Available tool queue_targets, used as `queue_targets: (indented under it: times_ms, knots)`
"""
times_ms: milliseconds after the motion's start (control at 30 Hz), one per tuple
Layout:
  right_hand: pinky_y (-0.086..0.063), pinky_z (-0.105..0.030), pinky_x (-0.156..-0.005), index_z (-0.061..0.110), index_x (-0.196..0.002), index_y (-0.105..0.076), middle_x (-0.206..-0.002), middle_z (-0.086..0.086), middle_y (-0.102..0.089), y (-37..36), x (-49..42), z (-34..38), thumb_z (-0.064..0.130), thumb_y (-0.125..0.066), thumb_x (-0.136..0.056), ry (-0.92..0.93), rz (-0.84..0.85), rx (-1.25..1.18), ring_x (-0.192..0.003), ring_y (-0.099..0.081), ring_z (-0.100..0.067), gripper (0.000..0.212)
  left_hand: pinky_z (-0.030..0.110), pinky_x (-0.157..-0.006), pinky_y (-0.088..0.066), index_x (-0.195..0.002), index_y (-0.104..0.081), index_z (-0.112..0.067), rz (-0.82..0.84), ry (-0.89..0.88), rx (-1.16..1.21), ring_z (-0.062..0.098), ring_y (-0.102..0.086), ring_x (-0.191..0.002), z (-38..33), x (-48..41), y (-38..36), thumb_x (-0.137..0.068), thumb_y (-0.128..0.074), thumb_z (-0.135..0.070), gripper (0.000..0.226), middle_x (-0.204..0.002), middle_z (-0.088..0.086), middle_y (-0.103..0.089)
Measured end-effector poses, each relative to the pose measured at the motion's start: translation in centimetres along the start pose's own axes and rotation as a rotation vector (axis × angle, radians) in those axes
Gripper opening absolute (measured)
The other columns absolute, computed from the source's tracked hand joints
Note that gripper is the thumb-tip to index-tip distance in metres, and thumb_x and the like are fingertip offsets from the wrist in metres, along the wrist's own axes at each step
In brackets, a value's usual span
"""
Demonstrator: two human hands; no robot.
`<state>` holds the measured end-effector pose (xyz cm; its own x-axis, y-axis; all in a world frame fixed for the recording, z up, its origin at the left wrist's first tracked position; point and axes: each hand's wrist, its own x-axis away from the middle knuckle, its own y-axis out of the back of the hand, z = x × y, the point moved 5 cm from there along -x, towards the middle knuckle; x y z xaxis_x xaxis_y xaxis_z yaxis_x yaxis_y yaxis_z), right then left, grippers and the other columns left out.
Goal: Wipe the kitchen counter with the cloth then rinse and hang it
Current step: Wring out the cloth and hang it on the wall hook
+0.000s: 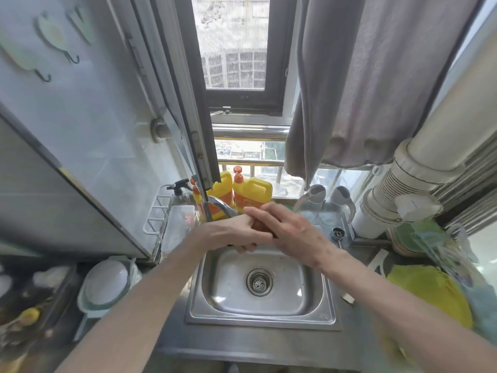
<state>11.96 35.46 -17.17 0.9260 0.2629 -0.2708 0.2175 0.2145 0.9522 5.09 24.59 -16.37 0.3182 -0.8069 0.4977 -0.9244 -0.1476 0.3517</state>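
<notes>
My left hand (231,234) and my right hand (289,232) meet above the back edge of the steel sink (326,297), just under the curved faucet (222,205). My left hand's fingers curl around a small dark brown wad (258,225) that looks like the cloth; most of it is hidden. My right hand lies over the left hand and the wad with its fingers stretched out and together. No stream of water is visible. A large grey towel (363,84) hangs in front of the window at the upper right.
Two yellow detergent bottles (252,193) and a spray bottle (178,187) stand behind the faucet. A white wire rack (156,211) is at left, with a white lidded container (105,284) below it. A yellow-green cloth (430,289) and stacked plates lie at right, beside a wide white pipe (403,189).
</notes>
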Motion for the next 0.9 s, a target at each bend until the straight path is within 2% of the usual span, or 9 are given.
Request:
queue_targets:
  times_ms: [100,167,267,367,433,500,633,733,900]
  knots:
    - [-0.056,-0.034,-0.053,0.022,-0.128,-0.060,-0.102,0.002,-0.062,-0.2,0.0,-0.3,0.012,-0.052,-0.102,0.012,-0.019,0.140,-0.073,-0.061,-0.016,0.029,0.021,-0.049,-0.030,-0.069,-0.042,-0.022,0.027,0.008,0.049,0.009,-0.030,-0.049,-0.3,0.1,-0.5,-0.093,-0.057,-0.060,0.047,-0.060,-0.008,-0.036]
    - [-0.056,-0.039,-0.049,0.016,-0.102,-0.064,-0.084,0.001,-0.067,0.1,-0.7,-0.6,0.014,-0.059,-0.099,-0.082,-0.032,0.086,-0.058,-0.064,-0.019,0.006,0.025,-0.054,-0.039,-0.069,-0.047,-0.018,-0.145,-0.033,0.034,0.011,-0.037,-0.050,0.3,-0.3,-0.5,-0.098,-0.027,-0.075,0.067,-0.057,-0.003,-0.043]
    - [-0.057,-0.043,-0.054,0.012,-0.087,-0.062,-0.073,-0.008,-0.071,0.1,-1.9,-0.7,0.011,-0.067,-0.089,-0.194,-0.006,0.092,-0.060,-0.070,-0.033,0.005,0.029,-0.056,-0.045,-0.068,-0.061,-0.005,-0.604,-0.069,-0.230,0.018,-0.055,-0.054,0.6,-0.1,-0.4,-0.095,-0.005,-0.076,0.095,-0.061,0.013,-0.062]
    - [-0.057,-0.045,-0.074,0.018,-0.107,-0.056,-0.100,-0.003,-0.068,0.1,-1.9,-0.3,0.033,-0.068,-0.085,-0.268,0.114,-0.185,-0.084,-0.068,-0.028,0.028,0.012,-0.048,-0.040,-0.068,-0.070,-0.004,-0.886,-0.084,-0.237,0.014,-0.059,-0.051,1.3,0.3,0.2,-0.107,-0.020,-0.056,0.082,-0.060,0.008,-0.067]
    - [-0.056,-0.037,-0.084,0.021,-0.138,-0.047,-0.120,0.002,-0.052,0.5,-1.1,1.0,0.044,-0.060,-0.086,-0.266,0.144,-0.397,-0.098,-0.062,-0.020,0.059,0.012,-0.060,-0.047,-0.076,-0.077,-0.006,-0.792,-0.155,0.101,0.016,-0.071,-0.063,2.7,-0.2,0.7,-0.108,-0.026,-0.054,0.077,-0.068,0.002,-0.076]
    - [-0.056,-0.034,-0.077,0.014,-0.150,-0.040,-0.132,-0.001,-0.045,2.1,-0.5,2.7,0.043,-0.052,-0.095,-0.181,-0.016,-0.259,-0.100,-0.060,-0.021,0.064,0.020,-0.069,-0.049,-0.080,-0.072,-0.006,-0.547,-0.103,0.433,0.016,-0.067,-0.062,3.3,-0.9,0.4,-0.110,-0.034,-0.044,0.062,-0.070,-0.001,-0.073]
    - [-0.047,-0.036,-0.046,0.007,-0.099,-0.069,-0.085,-0.006,-0.064,5.1,-1.0,4.5,0.039,-0.049,-0.106,0.041,-0.404,0.221,-0.063,-0.059,-0.022,0.039,0.026,-0.061,-0.043,-0.082,-0.060,-0.036,-0.280,0.123,0.403,0.005,-0.052,-0.061,3.4,-2.4,-1.0,-0.105,-0.051,-0.013,0.034,-0.074,-0.014,-0.057]
    - [-0.031,-0.029,-0.034,0.013,-0.071,-0.055,-0.054,-0.001,-0.051,5.6,-2.4,3.8,0.038,-0.052,-0.099,0.040,-0.401,0.299,-0.038,-0.044,-0.019,0.038,0.025,-0.053,-0.029,-0.075,-0.054,-0.028,-0.371,0.140,0.573,0.005,-0.043,-0.043,2.4,-1.8,-0.9,-0.105,-0.046,-0.024,0.031,-0.049,-0.013,-0.051]
    - [-0.023,-0.025,-0.043,0.024,-0.058,-0.041,-0.039,0.001,-0.046,5.0,-3.0,2.4,0.022,-0.051,-0.095,-0.119,-0.316,0.166,-0.030,-0.033,-0.020,0.038,0.027,-0.055,-0.035,-0.077,-0.065,-0.007,-0.607,-0.105,0.487,0.019,-0.049,-0.066,0.4,0.2,-0.7,-0.097,-0.043,-0.063,0.063,-0.073,0.013,-0.053]
